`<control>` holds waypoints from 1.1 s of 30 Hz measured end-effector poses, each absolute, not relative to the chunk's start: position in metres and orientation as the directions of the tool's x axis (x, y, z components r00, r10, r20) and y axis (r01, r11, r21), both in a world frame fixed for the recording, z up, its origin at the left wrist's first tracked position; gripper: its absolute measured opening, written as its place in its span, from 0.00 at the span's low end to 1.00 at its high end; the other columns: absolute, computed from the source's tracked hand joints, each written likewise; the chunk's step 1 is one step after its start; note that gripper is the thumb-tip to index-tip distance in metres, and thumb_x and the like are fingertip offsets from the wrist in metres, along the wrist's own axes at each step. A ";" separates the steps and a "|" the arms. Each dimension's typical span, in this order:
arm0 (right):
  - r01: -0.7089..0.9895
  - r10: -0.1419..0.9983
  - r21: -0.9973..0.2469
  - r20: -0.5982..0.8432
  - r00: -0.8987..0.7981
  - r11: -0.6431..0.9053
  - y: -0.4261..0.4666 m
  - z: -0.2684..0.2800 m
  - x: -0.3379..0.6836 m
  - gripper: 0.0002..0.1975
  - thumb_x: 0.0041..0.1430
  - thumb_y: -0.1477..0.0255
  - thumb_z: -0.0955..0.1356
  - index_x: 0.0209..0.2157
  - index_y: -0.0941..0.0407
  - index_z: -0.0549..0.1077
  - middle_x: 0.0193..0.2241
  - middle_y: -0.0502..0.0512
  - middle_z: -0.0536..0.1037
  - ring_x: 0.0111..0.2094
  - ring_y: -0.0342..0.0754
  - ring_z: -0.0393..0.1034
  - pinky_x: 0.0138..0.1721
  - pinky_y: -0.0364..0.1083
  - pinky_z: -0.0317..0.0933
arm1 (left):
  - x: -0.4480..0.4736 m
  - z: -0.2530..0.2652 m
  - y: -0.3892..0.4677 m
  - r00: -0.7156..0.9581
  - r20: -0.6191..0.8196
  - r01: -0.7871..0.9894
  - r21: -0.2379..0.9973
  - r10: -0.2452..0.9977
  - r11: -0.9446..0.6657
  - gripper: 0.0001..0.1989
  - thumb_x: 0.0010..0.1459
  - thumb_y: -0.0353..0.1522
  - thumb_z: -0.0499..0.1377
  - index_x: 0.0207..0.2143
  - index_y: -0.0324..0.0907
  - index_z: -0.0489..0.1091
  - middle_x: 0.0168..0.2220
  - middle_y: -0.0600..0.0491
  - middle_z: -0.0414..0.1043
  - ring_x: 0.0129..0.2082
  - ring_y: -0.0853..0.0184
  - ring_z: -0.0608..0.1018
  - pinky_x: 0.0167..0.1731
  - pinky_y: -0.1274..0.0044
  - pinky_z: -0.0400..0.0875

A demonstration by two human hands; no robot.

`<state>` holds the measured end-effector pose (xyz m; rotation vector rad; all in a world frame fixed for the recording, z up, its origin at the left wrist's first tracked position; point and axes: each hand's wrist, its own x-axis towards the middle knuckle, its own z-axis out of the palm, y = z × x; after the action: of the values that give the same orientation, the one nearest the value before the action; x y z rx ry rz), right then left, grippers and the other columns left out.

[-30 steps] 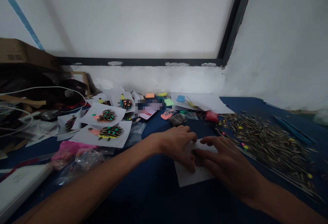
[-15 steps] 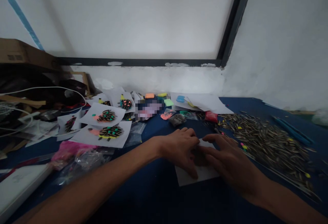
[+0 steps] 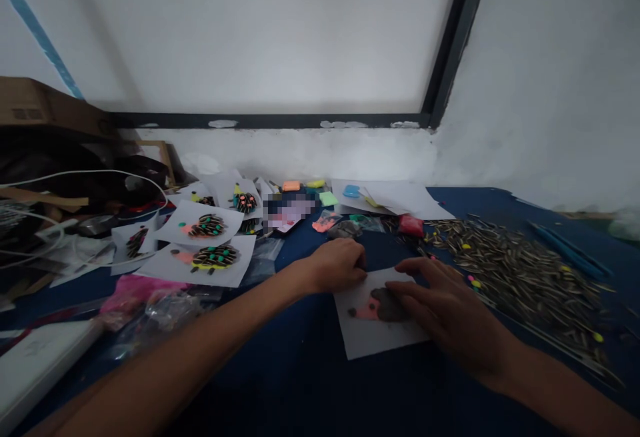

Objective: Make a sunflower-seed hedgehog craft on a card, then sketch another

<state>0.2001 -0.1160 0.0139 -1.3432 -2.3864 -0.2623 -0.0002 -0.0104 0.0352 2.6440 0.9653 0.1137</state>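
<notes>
A small white paper sheet (image 3: 370, 344) lies on the blue table in front of me. On it is a flat hedgehog shape with a grey clay body (image 3: 389, 305), a pink clay head (image 3: 367, 311) and a dark nose. Stretched over the sheet's right side, my right hand (image 3: 450, 310) has its fingers apart and its fingertips at the grey body. My left hand (image 3: 336, 265) is at the upper left edge of the sheet, fingers curled down and partly hidden. Just behind it sits a packet of grey clay (image 3: 345, 229).
A heap of striped sunflower seeds (image 3: 530, 284) spreads on the right, with blue tweezers (image 3: 570, 250) behind. At left, finished seed hedgehogs on paper (image 3: 215, 224) overlap. Coloured clay packs, including a red one (image 3: 411, 225), lie at the back. Plastic bags (image 3: 175, 310) lie at left.
My left hand has lifted off the clay shape and moved up and left, its fingers now curled in. The hedgehog's pink head and grey body show. My right hand stays nearly in place.
</notes>
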 end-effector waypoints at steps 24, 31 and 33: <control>0.839 0.765 -0.091 0.470 -0.440 0.537 -0.094 0.014 0.192 0.14 0.65 0.72 0.60 0.45 0.53 0.75 0.49 0.63 0.69 0.51 0.57 0.64 0.48 0.58 0.61 | 0.010 0.017 0.009 0.791 0.175 0.545 0.231 0.586 -0.806 0.05 0.56 0.26 0.54 0.31 0.38 0.70 0.34 0.50 0.73 0.36 0.65 0.73 0.39 0.76 0.67; 0.835 0.770 -0.059 0.427 -0.474 0.547 -0.100 0.012 0.197 0.15 0.65 0.67 0.60 0.45 0.49 0.76 0.52 0.61 0.69 0.53 0.58 0.64 0.49 0.59 0.61 | 0.003 -0.007 0.017 0.803 0.368 0.385 0.280 0.469 -0.879 0.03 0.58 0.26 0.54 0.31 0.38 0.67 0.33 0.51 0.70 0.35 0.68 0.71 0.39 0.76 0.64; 0.834 0.768 -0.043 0.418 -0.485 0.550 -0.099 0.013 0.197 0.16 0.65 0.66 0.59 0.45 0.50 0.76 0.53 0.61 0.69 0.54 0.58 0.63 0.49 0.58 0.61 | 0.002 -0.009 0.017 0.800 0.388 0.374 0.273 0.457 -0.886 0.03 0.58 0.26 0.54 0.31 0.38 0.67 0.34 0.51 0.70 0.35 0.68 0.71 0.39 0.76 0.64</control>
<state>0.1970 -0.0986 0.0125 -1.3064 -2.3997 -0.2322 0.0022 0.0167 -0.0090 2.8054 0.6538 0.6742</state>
